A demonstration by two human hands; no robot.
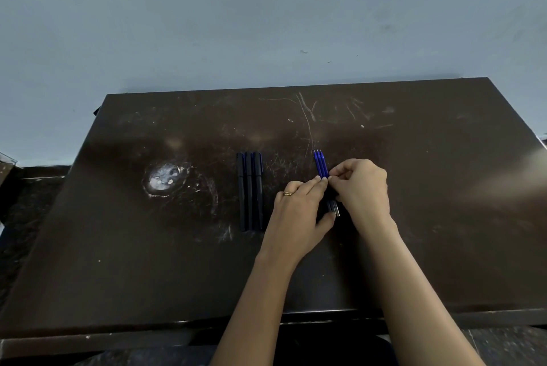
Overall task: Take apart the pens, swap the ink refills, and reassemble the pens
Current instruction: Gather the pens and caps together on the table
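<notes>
Three dark pens (250,191) lie side by side, upright in the view, at the middle of the dark table (429,188). To their right lie three blue ink refills (321,164), tips pointing away from me. My left hand (296,214), with a ring on one finger, touches the refills' left side with straight fingers. My right hand (359,188) pinches them from the right with curled fingers. Both hands cover the refills' middle; their dark lower ends (334,208) show between the hands.
A worn pale patch (164,179) and scratches mark the table top. The table's far edge meets a light blue wall (266,25). A dark speckled surface (26,217) lies to the left, beyond the table's left edge.
</notes>
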